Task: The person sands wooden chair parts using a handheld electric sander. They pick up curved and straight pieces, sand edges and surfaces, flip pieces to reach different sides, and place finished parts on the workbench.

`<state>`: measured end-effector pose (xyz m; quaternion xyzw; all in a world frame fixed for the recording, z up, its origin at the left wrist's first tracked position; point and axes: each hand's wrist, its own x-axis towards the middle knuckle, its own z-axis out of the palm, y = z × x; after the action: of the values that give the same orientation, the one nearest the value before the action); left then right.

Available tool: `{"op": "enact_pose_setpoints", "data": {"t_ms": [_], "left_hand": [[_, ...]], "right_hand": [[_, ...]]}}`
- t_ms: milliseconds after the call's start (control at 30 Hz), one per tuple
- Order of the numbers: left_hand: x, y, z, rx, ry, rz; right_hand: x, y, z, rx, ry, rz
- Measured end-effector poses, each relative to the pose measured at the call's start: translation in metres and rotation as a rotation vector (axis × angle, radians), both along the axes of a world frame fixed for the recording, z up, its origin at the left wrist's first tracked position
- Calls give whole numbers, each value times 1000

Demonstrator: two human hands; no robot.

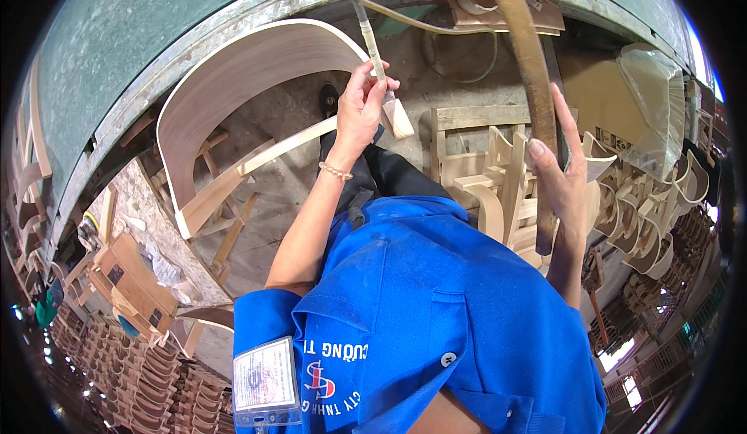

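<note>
My left hand [362, 115] is raised in front of me, its fingers pinched round a flat brush [398, 119]. The brush's pale bristle end points down toward my feet, and its long, partly wrapped handle sticks up toward the bench. At the right, my right hand [562, 177] holds a long, slightly curved brown wooden strip [526, 52] nearly upright. The thumb lies against the strip and the index finger is stretched out; the other fingers are partly hidden. Left of my left hand stands a large bent wooden U-shaped panel [226, 84] with a crossbar.
A green-topped bench [117, 68] curves along the far side, and a hose [436, 26] hangs at its edge. Wooden frames [498, 177] stand beside my right arm, near cardboard and a plastic sheet [654, 107]. Wooden pieces [140, 278] lie on a surface at left; many curved parts are stacked behind.
</note>
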<state>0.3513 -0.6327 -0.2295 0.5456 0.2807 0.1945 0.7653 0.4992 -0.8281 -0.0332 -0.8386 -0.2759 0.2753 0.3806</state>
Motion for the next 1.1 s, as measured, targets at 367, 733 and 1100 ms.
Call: {"op": "enact_pose_setpoints", "data": {"t_ms": [367, 733, 1100], "left_hand": [[-3, -2, 4, 27, -15, -22], [1, -6, 8, 163, 84, -47], [-2, -8, 7, 191, 72, -29]], "right_hand": [[17, 51, 40, -204, -260, 429], [50, 88, 47, -277, -298, 686], [50, 90, 51, 101, -82, 245]]}}
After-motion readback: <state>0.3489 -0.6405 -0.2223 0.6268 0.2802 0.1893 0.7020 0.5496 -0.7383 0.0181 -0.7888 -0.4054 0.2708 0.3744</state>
